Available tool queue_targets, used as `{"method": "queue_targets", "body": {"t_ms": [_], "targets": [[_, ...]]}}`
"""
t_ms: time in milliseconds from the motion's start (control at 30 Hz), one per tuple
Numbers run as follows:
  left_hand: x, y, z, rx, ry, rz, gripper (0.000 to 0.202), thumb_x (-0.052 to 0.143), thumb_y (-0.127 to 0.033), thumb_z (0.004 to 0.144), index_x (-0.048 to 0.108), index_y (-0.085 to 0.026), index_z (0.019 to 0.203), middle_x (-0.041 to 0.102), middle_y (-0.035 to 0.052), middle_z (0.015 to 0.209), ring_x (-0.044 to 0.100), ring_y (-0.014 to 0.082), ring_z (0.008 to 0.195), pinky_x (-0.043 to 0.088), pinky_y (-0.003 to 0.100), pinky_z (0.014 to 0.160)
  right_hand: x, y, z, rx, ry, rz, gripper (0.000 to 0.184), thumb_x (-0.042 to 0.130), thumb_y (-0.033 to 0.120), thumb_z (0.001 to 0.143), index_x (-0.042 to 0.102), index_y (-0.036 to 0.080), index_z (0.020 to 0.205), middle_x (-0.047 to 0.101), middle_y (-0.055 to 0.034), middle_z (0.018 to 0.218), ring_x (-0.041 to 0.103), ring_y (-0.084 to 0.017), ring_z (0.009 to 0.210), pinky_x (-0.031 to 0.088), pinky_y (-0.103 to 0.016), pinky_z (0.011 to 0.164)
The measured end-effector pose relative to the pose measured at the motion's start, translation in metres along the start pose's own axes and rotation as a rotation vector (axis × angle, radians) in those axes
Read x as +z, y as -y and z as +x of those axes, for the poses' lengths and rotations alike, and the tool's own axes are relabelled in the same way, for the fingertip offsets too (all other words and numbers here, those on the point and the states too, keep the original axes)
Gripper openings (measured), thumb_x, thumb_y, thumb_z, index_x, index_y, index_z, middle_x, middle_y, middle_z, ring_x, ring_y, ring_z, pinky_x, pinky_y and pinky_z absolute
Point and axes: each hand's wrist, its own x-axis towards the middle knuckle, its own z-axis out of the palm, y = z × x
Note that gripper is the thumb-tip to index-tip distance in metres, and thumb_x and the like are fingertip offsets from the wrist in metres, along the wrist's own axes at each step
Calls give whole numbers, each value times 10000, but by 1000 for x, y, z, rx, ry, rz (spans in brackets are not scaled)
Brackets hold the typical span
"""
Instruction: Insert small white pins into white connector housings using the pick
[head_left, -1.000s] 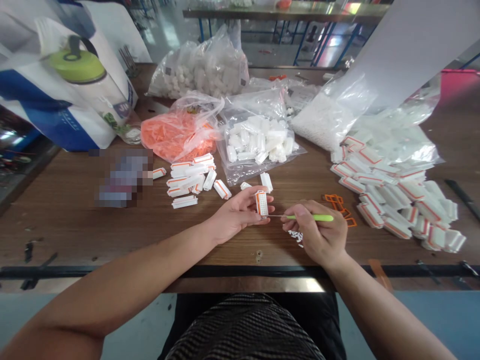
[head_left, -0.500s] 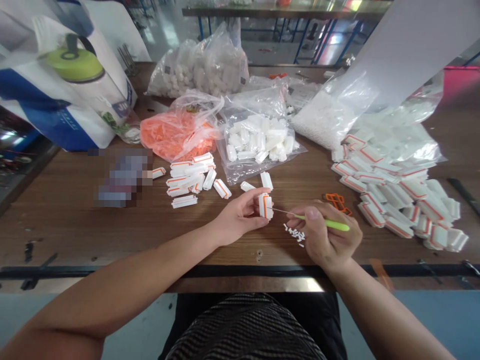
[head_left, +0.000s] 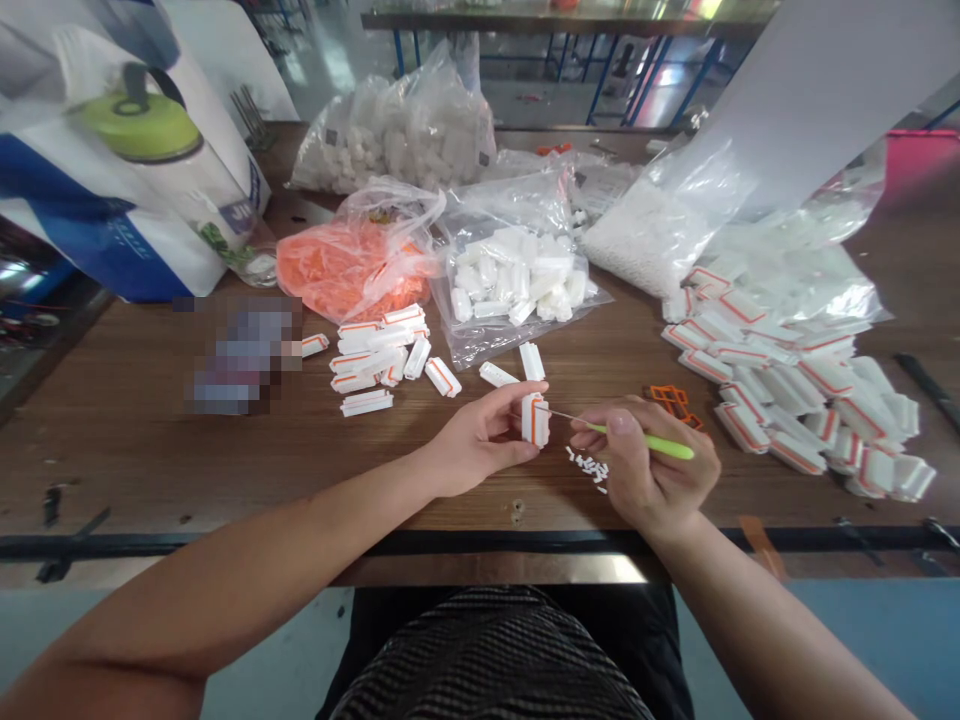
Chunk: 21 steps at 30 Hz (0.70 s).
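Note:
Between thumb and fingers, my left hand (head_left: 480, 440) pinches a white plastic part with an orange strip (head_left: 535, 420), held upright just above the table. A thin metal pick with a lime-green handle (head_left: 667, 447) is gripped in my right hand (head_left: 652, 465), its tip at the upper face of the white part. Small white pegs (head_left: 589, 467) lie loose under my right hand. Orange frames (head_left: 673, 402) rest behind it. Beyond my left hand lie two more white parts, one flat (head_left: 497, 375) and one slanted (head_left: 532, 362).
White parts with orange strips are heaped at right (head_left: 795, 390) and in a smaller pile at left (head_left: 379, 350). Behind stand a bag of orange pieces (head_left: 352, 265), a bag of white parts (head_left: 517, 275) and a bag of tiny white pieces (head_left: 637, 235). A lidded bottle (head_left: 142, 125) is far left.
My left hand has turned the white part slightly and shifted it a little to the right and down. The pick's tip stays at its face.

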Motion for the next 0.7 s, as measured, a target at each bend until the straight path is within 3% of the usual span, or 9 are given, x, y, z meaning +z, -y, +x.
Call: {"method": "queue_targets", "body": {"t_ms": [233,700], "targets": [[-1,-2,2,-2,-13,-20,625,756,-111,741,568,-266,1316,653,59,1137,610,187,1001,440,392,964,-2,2,3,-183,75,-51,206,485,99,901,652,219,900,694,2,674,686,-150,639,539,-282,563],[-1,-1,1,10,13,-2,593,727,-110,773,560,-253,1324,674,65,1138,620,178,1004,464,367,938,-2,-1,0,-190,-5,-40,208,491,65,888,663,181,878,701,1,689,672,-121,595,530,-246,542]]}}
